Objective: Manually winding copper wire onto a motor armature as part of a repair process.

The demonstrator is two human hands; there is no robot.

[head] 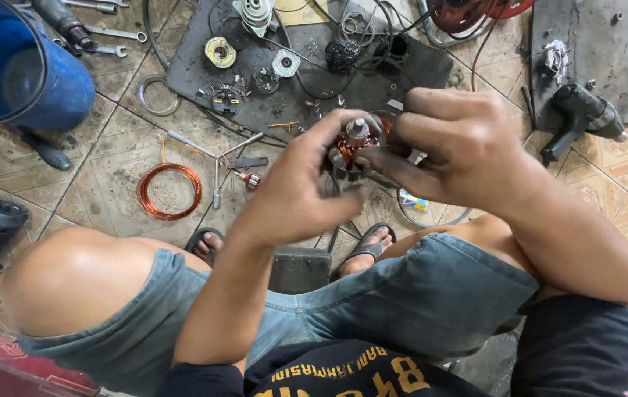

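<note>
My left hand (295, 191) grips a small motor armature (352, 144) with copper windings and a steel shaft end pointing up. My right hand (452, 143) pinches the armature's top from the right, fingers curled over the windings. Both hands hold it above my knees, in front of my chest. Most of the armature's body is hidden behind my fingers.
A coil of copper wire (170, 191) lies on the tiled floor by a cross wrench (216, 158). A dark mat (196, 81) carries motor parts and cables. A blue container (20, 66) stands at the far left, a power drill (582, 117) at the right. Spanners (112, 33) lie at top left.
</note>
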